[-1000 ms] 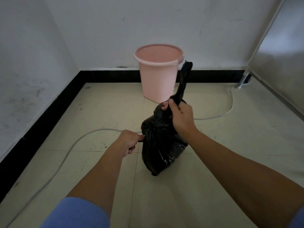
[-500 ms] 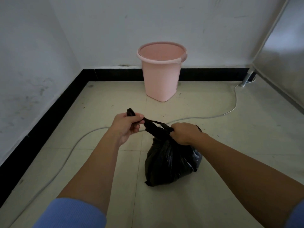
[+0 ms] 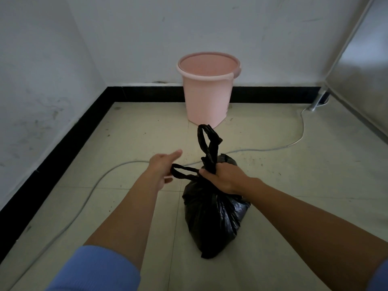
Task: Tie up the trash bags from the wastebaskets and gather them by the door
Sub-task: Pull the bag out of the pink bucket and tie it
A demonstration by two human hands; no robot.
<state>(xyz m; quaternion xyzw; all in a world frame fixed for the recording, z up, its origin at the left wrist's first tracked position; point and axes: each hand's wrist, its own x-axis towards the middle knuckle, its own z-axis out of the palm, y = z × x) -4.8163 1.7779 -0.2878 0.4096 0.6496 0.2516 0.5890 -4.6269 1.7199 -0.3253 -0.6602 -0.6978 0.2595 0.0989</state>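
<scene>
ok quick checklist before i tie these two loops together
1. Right hand grips the black bag at its neck: ok.
2. Upright loop free to grab: ok.
3. Left hand holding the side loop: cannot tell, its fingers look extended.
4. Loops tied together: not ok, they stand apart.
5. Pink bucket clear of both hands: ok, it stands behind the bag.

The trash bag point(image 3: 212, 217) was glossy black, the wastebasket point(image 3: 206, 95) plain pale pink. The sleeve point(image 3: 94, 269) was light blue. Cream floor tiles point(image 3: 294, 185) carried dark specks (small and scattered), edged by black skirting point(image 3: 63, 139) beneath white walls point(image 3: 42, 80) smudged grey. The cable point(image 3: 94, 185) was whitish-grey.
</scene>
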